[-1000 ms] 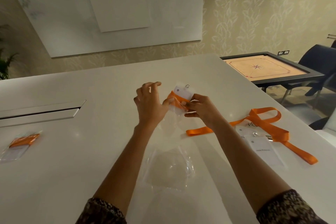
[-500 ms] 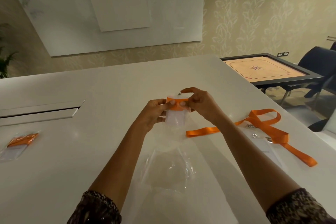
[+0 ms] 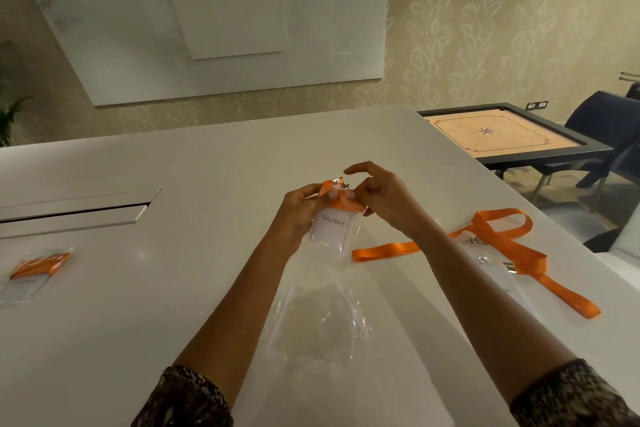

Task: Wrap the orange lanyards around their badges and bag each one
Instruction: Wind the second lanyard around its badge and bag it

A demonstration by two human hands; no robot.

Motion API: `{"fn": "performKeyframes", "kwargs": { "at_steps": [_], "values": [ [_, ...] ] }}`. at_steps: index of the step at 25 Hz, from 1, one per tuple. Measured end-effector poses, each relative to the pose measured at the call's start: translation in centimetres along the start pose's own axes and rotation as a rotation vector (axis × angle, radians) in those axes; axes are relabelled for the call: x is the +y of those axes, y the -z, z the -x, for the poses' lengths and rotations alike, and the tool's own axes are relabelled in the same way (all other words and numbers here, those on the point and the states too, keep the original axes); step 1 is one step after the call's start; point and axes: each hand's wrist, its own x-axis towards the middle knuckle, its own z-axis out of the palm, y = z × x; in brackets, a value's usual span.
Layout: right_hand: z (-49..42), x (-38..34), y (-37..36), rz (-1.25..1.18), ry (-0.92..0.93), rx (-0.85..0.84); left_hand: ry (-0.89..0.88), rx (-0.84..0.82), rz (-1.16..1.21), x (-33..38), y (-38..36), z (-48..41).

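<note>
Plant (image 3: 7,114): far left edge, cut off by the frame; only a few dark leaves show.
Bagged badge (image 3: 31,276): on the left of the white table (image 3: 173,288), well apart from my hands. An orange band lies across its top inside clear film. It is blurred and any print is unreadable.
Table hatch (image 3: 76,213): long slot in the tabletop behind the bagged badge, its left end cut off.
Glass board (image 3: 207,21): on the wall beyond the table; faint smudged marks at upper left, not legible.
Left hand (image 3: 298,215): my fingers curl round the left edge of the held badge; the fingertips are hidden behind it.
Held badge (image 3: 330,230): raised above the table between both my hands, tilted. The white card is printed with what reads as "Tony Stark", slightly blurred. Clear film hangs round and below it; I cannot tell whether that is a bag or the card's own sleeve.
Wrapped lanyard (image 3: 344,206): orange band wound across the badge's top; a metal clip (image 3: 341,181) sticks up above it.
Right hand (image 3: 386,206): my thumb and a finger pinch the wrapped lanyard at its right end; the forefinger is lifted free.
Clear bags (image 3: 322,326): empty, crumpled, flat on the table between my forearms; count unclear.
Loose lanyard (image 3: 381,251): orange, sprawled on the table to the right; my right arm covers part of it.
Second badge (image 3: 500,279): white, beside the loose lanyard, print too small to read.
Carrom board (image 3: 498,135): beyond the table's right corner, dark frame.
Chair (image 3: 604,121): dark blue, far right, cut off.
</note>
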Motion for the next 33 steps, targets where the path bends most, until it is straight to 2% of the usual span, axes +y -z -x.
{"fn": "performKeyframes", "kwargs": {
  "at_steps": [4, 10, 16, 21, 27, 33],
  "values": [
    [-0.2, 0.0, -0.1, 0.060, 0.042, -0.009, -0.047, -0.006, 0.003, -0.4, 0.4, 0.0],
    [-0.1, -0.3, 0.0, 0.131, 0.028, -0.131, -0.063, -0.027, -0.006, -0.6, 0.3, 0.4],
    [-0.1, -0.5, 0.0, 0.074, 0.016, -0.137, -0.082, -0.022, -0.034, -0.3, 0.2, 0.6],
    [-0.2, -0.6, -0.2, 0.147, 0.055, -0.095, -0.095, -0.009, -0.121, -0.8, 0.1, 0.6],
    [-0.3, -0.8, -0.1, 0.279, 0.059, -0.178, -0.128, -0.024, -0.161, -0.8, -0.4, 0.8],
    [-0.4, -1.2, 0.5, 0.300, 0.064, -0.189, -0.169, 0.040, -0.173, -1.2, -0.7, 0.8]
  ]
}}
